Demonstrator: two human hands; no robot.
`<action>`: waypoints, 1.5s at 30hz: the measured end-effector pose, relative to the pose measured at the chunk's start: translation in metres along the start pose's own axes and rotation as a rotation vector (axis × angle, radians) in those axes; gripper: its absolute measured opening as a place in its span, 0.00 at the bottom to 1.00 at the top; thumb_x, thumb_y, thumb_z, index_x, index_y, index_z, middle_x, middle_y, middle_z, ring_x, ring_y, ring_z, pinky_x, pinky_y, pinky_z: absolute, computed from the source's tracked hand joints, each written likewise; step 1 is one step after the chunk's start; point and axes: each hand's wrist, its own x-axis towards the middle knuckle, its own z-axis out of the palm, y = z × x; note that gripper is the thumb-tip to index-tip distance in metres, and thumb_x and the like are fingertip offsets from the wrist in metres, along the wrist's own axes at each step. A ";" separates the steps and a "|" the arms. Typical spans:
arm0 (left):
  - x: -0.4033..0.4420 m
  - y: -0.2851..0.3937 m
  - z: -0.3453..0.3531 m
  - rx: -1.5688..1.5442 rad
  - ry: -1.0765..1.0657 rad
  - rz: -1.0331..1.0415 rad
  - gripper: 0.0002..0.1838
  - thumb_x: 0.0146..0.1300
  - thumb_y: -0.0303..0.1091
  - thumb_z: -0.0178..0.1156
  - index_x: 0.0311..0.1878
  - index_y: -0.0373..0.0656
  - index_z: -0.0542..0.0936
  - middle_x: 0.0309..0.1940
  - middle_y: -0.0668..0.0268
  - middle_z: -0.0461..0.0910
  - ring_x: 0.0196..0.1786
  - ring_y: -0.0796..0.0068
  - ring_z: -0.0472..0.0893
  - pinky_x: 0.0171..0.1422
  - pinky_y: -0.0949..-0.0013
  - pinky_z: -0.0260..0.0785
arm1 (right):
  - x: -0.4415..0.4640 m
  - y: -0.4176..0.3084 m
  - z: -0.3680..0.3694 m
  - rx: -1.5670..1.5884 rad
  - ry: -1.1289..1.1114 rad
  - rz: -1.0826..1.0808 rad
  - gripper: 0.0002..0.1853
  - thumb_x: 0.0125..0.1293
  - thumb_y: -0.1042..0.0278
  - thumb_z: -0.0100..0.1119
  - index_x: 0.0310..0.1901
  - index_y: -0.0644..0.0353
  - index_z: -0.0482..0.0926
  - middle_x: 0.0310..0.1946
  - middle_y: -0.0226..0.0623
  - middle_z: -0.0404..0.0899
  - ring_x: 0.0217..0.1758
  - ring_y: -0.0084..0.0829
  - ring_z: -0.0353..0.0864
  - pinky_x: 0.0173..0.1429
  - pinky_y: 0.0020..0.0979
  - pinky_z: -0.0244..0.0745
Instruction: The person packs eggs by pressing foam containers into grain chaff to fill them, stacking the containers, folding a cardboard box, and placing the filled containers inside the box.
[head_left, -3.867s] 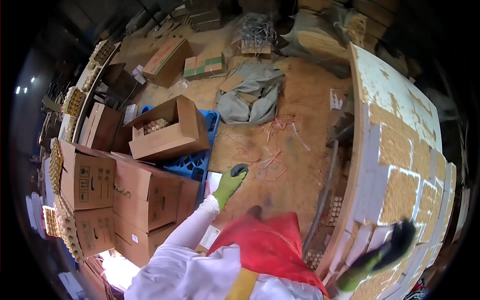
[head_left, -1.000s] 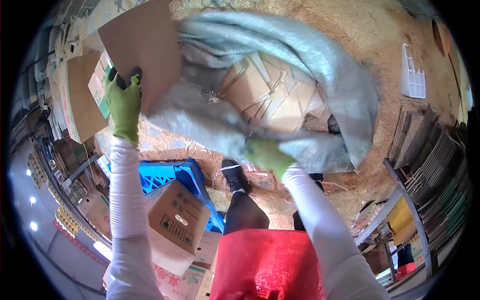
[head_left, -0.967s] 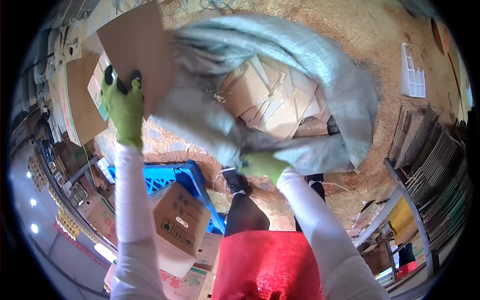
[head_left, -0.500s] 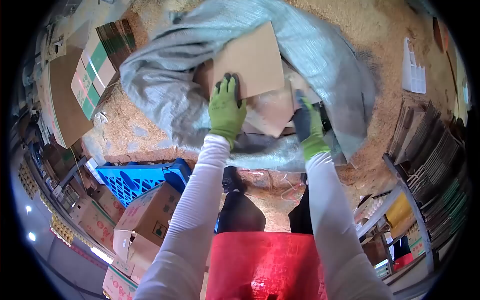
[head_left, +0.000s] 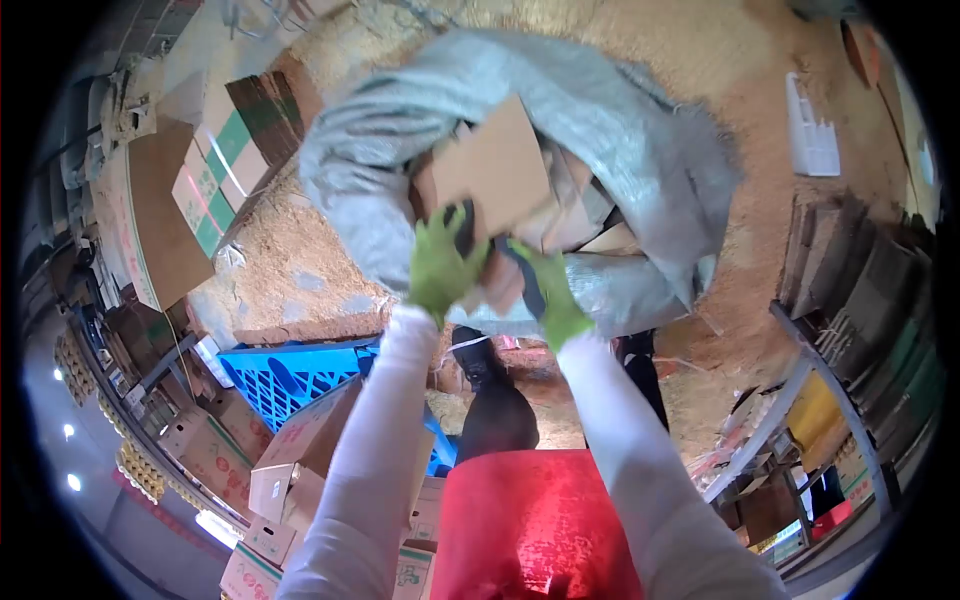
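Observation:
A large grey-green woven sack [head_left: 650, 130] lies on the floor with its mouth rolled open, full of flat cardboard pieces. One square tan cardboard sheet [head_left: 497, 165] rests on top of them. My left hand [head_left: 440, 262], in a green glove with dark fingertips, is at the sheet's lower left edge. Close beside it, near the sack's front rim, is my right hand [head_left: 545, 290], also gloved. Between the two hands is a smaller brown cardboard piece [head_left: 497, 285], its edges blurred; both hands are closed on its sides.
A blue plastic pallet [head_left: 290, 375] and printed cartons [head_left: 285, 470] are at the lower left. An opened carton [head_left: 165, 215] stands at the left. On the right are a white plastic tray [head_left: 812, 135], stacked flattened cardboard [head_left: 870, 290] and a metal frame [head_left: 835, 400].
The tan sheet, earlier in my left hand left of the sack, now lies on the sack's contents. My right hand has left the sack's front rim; both hands have come together over the smaller piece.

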 end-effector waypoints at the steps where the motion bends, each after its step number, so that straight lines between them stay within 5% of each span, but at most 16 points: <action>1: -0.023 0.021 -0.014 0.038 0.007 0.039 0.34 0.57 0.49 0.63 0.65 0.43 0.73 0.60 0.49 0.70 0.56 0.39 0.70 0.65 0.46 0.60 | -0.033 0.012 -0.023 -0.495 -0.071 -0.199 0.16 0.71 0.74 0.52 0.57 0.71 0.76 0.54 0.39 0.80 0.56 0.28 0.78 0.63 0.28 0.71; 4: -0.077 0.100 -0.070 0.014 -0.111 0.079 0.36 0.51 0.50 0.66 0.62 0.42 0.75 0.57 0.51 0.69 0.53 0.44 0.69 0.58 0.45 0.62 | -0.155 -0.009 -0.038 -1.330 -0.138 -0.500 0.20 0.66 0.78 0.50 0.60 0.70 0.73 0.55 0.41 0.78 0.59 0.29 0.76 0.66 0.30 0.68; 6: -0.112 0.153 -0.105 0.027 -0.166 0.108 0.37 0.48 0.51 0.67 0.60 0.41 0.76 0.53 0.53 0.70 0.52 0.47 0.69 0.56 0.48 0.62 | -0.240 -0.016 -0.011 0.143 -0.094 -0.081 0.22 0.72 0.68 0.47 0.65 0.68 0.69 0.62 0.42 0.72 0.65 0.34 0.71 0.73 0.34 0.61; 7: -0.127 0.179 -0.126 -0.002 -0.226 0.108 0.37 0.48 0.51 0.67 0.61 0.41 0.76 0.53 0.53 0.70 0.52 0.47 0.69 0.57 0.48 0.62 | -0.279 -0.049 0.021 -0.761 0.121 -0.049 0.20 0.72 0.70 0.48 0.61 0.71 0.71 0.58 0.42 0.76 0.62 0.34 0.74 0.69 0.35 0.66; 8: -0.140 0.202 -0.145 -0.028 -0.286 0.117 0.37 0.49 0.51 0.66 0.61 0.41 0.75 0.53 0.53 0.70 0.53 0.48 0.69 0.57 0.48 0.62 | -0.307 -0.057 0.040 0.082 0.245 0.093 0.12 0.74 0.69 0.48 0.52 0.64 0.77 0.49 0.32 0.78 0.54 0.27 0.77 0.60 0.32 0.73; 10: -0.176 0.237 -0.172 0.009 -0.356 0.171 0.40 0.49 0.56 0.65 0.63 0.44 0.74 0.56 0.51 0.68 0.54 0.46 0.67 0.59 0.47 0.61 | -0.379 -0.079 0.075 0.230 0.300 0.114 0.14 0.65 0.73 0.57 0.52 0.64 0.78 0.49 0.40 0.81 0.52 0.33 0.80 0.60 0.35 0.73; 13: -0.220 0.291 -0.217 -0.019 -0.351 0.293 0.41 0.48 0.56 0.65 0.65 0.46 0.73 0.55 0.51 0.68 0.55 0.46 0.67 0.61 0.47 0.60 | -0.475 -0.105 0.079 -1.243 0.035 -0.331 0.15 0.60 0.71 0.61 0.50 0.59 0.79 0.46 0.42 0.82 0.49 0.38 0.82 0.54 0.35 0.76; 21: -0.316 0.447 -0.319 -0.155 -0.317 0.881 0.44 0.46 0.51 0.70 0.67 0.39 0.70 0.58 0.45 0.67 0.61 0.40 0.65 0.66 0.43 0.58 | -0.698 -0.085 0.113 -1.271 0.665 -0.688 0.08 0.58 0.74 0.58 0.38 0.61 0.82 0.36 0.44 0.84 0.41 0.44 0.84 0.46 0.36 0.78; 24: -0.365 0.499 -0.352 -0.101 -0.257 1.058 0.46 0.44 0.54 0.70 0.66 0.38 0.71 0.58 0.44 0.67 0.60 0.39 0.65 0.65 0.41 0.57 | -0.755 -0.068 0.120 -0.602 0.662 -0.737 0.10 0.63 0.79 0.54 0.44 0.64 0.82 0.43 0.40 0.83 0.46 0.34 0.83 0.51 0.35 0.77; 26: -0.398 0.534 -0.382 0.066 -0.247 1.157 0.48 0.44 0.59 0.68 0.66 0.39 0.72 0.60 0.41 0.66 0.62 0.38 0.64 0.66 0.39 0.55 | -0.790 -0.062 0.109 -0.849 0.618 -0.862 0.11 0.66 0.75 0.55 0.47 0.66 0.81 0.45 0.39 0.82 0.48 0.32 0.81 0.54 0.32 0.75; 28: -0.430 0.561 -0.384 0.061 -0.008 1.358 0.41 0.49 0.62 0.64 0.64 0.46 0.75 0.60 0.47 0.67 0.59 0.40 0.66 0.63 0.41 0.60 | -0.791 -0.023 0.071 0.002 0.367 -0.914 0.13 0.60 0.72 0.64 0.46 0.65 0.82 0.42 0.38 0.83 0.47 0.32 0.80 0.53 0.30 0.74; 32: -0.516 0.656 -0.386 0.004 -0.001 1.646 0.37 0.57 0.60 0.63 0.67 0.51 0.73 0.71 0.53 0.60 0.69 0.46 0.63 0.69 0.43 0.56 | -0.910 -0.068 0.060 -0.694 0.549 -1.330 0.20 0.60 0.67 0.63 0.55 0.60 0.77 0.52 0.41 0.79 0.53 0.36 0.80 0.57 0.38 0.75; 35: -0.586 0.735 -0.356 0.064 -0.002 1.923 0.39 0.59 0.63 0.58 0.67 0.47 0.72 0.65 0.51 0.65 0.63 0.48 0.65 0.68 0.42 0.57 | -0.979 -0.064 0.009 -0.432 0.570 -1.398 0.20 0.52 0.65 0.72 0.47 0.63 0.83 0.43 0.39 0.83 0.50 0.36 0.80 0.58 0.34 0.73; 38: -0.676 0.819 -0.301 -0.058 -0.160 2.108 0.41 0.56 0.62 0.60 0.67 0.43 0.72 0.66 0.47 0.65 0.64 0.43 0.65 0.68 0.40 0.54 | -1.057 -0.041 -0.038 0.922 0.311 -1.556 0.27 0.61 0.59 0.63 0.60 0.63 0.73 0.56 0.43 0.78 0.51 0.40 0.82 0.61 0.39 0.75; 41: -0.781 0.902 -0.241 -0.255 -0.338 2.209 0.44 0.55 0.58 0.63 0.69 0.37 0.67 0.66 0.45 0.65 0.65 0.42 0.65 0.70 0.41 0.54 | -1.150 -0.012 -0.134 0.159 1.131 -1.605 0.20 0.68 0.61 0.48 0.58 0.62 0.75 0.56 0.42 0.78 0.58 0.39 0.78 0.65 0.42 0.71; 45: -0.922 0.998 -0.173 -0.395 -0.596 2.358 0.44 0.54 0.54 0.65 0.68 0.33 0.66 0.67 0.45 0.63 0.68 0.40 0.62 0.72 0.44 0.52 | -1.287 0.005 -0.213 0.645 0.922 -1.963 0.19 0.70 0.59 0.45 0.51 0.64 0.78 0.46 0.46 0.82 0.52 0.41 0.80 0.61 0.42 0.73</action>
